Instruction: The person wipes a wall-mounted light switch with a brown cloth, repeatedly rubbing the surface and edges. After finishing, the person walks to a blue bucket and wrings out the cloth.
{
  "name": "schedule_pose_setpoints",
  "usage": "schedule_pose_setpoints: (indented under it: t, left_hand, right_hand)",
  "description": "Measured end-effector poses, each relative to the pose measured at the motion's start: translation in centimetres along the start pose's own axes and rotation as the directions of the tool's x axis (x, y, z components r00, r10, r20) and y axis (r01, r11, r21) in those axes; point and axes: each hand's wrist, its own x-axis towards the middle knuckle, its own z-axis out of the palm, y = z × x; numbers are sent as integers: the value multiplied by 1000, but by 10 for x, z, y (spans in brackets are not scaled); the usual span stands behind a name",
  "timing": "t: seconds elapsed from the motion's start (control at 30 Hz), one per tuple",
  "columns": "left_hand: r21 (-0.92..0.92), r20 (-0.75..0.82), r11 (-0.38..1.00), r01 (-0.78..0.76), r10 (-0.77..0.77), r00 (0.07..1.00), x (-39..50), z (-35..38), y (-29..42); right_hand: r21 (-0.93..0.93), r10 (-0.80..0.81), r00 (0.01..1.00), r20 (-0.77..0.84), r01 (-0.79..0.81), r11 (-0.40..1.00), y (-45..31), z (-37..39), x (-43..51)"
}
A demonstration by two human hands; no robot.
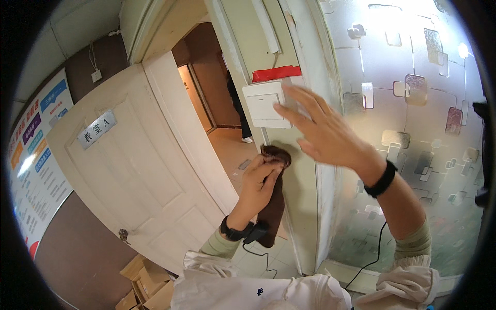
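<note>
A dark brown cloth [275, 201] hangs from my left hand [261, 182], whose fingers are closed on its upper part, just below a white wall switch [267, 106]. My right hand [321, 131] is raised at the right side of that switch, fingers spread and slightly blurred, holding nothing; whether a fingertip touches the switch I cannot tell. Red tape [276, 73] runs along the top of the switch. Each wrist wears a black band, and a black cable hangs near the left one.
A white panelled door [143, 162] stands open at the left, with cardboard boxes [149, 285] below it. Through the doorway a person [238, 104] in dark clothes is partly visible. A patterned frosted glass panel [407, 155] fills the right. A poster [38, 155] hangs far left.
</note>
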Motion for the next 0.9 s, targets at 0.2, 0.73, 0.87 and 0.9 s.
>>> schedule_pose_setpoints:
  t: [0.2, 0.73, 0.87, 0.9]
  left_hand:
    - [-202, 432, 907, 370, -256, 865, -33, -6, -10]
    - [-296, 596, 643, 706, -453, 663, -185, 60, -40]
    - [-43, 324, 878, 478, -440, 838, -178, 54, -37]
    - [26, 213, 911, 411, -407, 888, -171, 51, -36]
  right_hand:
    - [527, 228, 938, 261, -336, 781, -61, 11, -79]
    - [605, 630, 606, 485, -753, 258, -88, 30, -141]
    - [308, 639, 486, 596, -874, 377, -86, 20, -142]
    - [210, 631, 467, 620, -873, 440, -86, 18, -143]
